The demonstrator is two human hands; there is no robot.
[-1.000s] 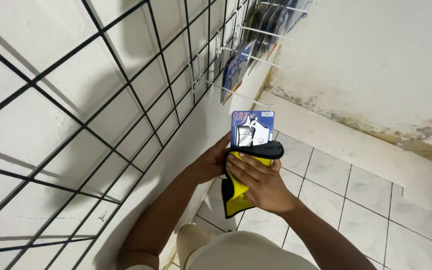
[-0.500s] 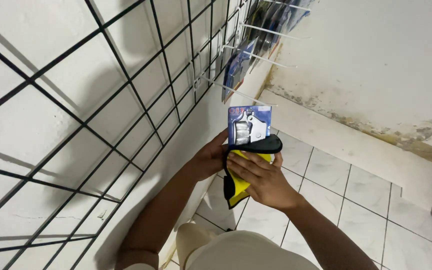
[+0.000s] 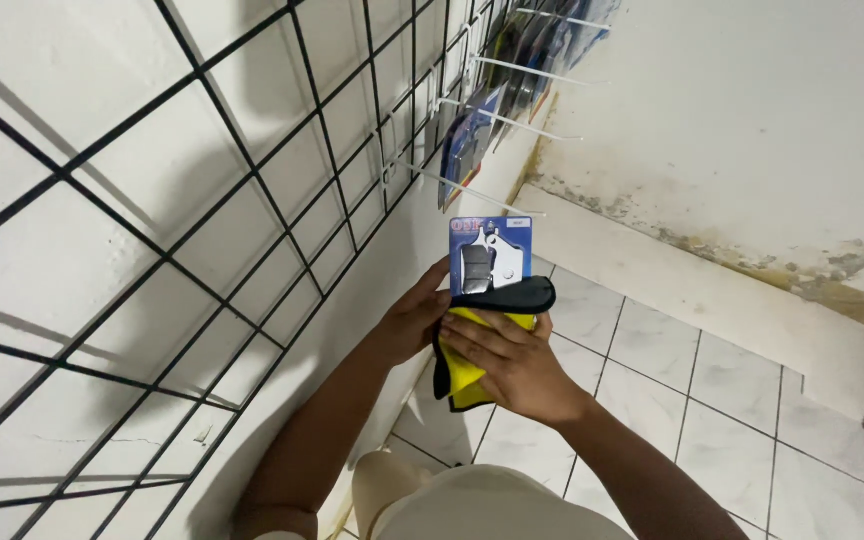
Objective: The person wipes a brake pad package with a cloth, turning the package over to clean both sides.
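- My left hand (image 3: 414, 322) holds the blue carded package (image 3: 490, 256) from behind, at the 9 o'clock side of it; my fingers are curled closed on its lower part, mostly hidden behind the card.
- The package is upright in front of me, near the centre of the view. A grey metal part shows under its clear blister, on a blue and white card.
- My right hand (image 3: 510, 362) lies flat on a yellow cloth with black edge (image 3: 472, 362), fingers close together and pressing it against the lower half of the package. So this hand is closed on the cloth, with the thumb at 12 o'clock side near the black edge.
- The black edge of the cloth is folded over the front of the package, just below the grey part, and the yellow part hangs down toward 6 o'clock under my palm.
- At 9 to 12 o'clock from my hands there is a black wire grid panel (image 3: 252, 200) on the white wall.
- At 12 o'clock, well above the package, white hooks (image 3: 512, 125) stick out from the grid, and several other blue packages (image 3: 472, 140) hang on them.
- At 3 to 6 o'clock is the white tiled floor (image 3: 732, 400), and behind it a stained wall (image 3: 752, 150).
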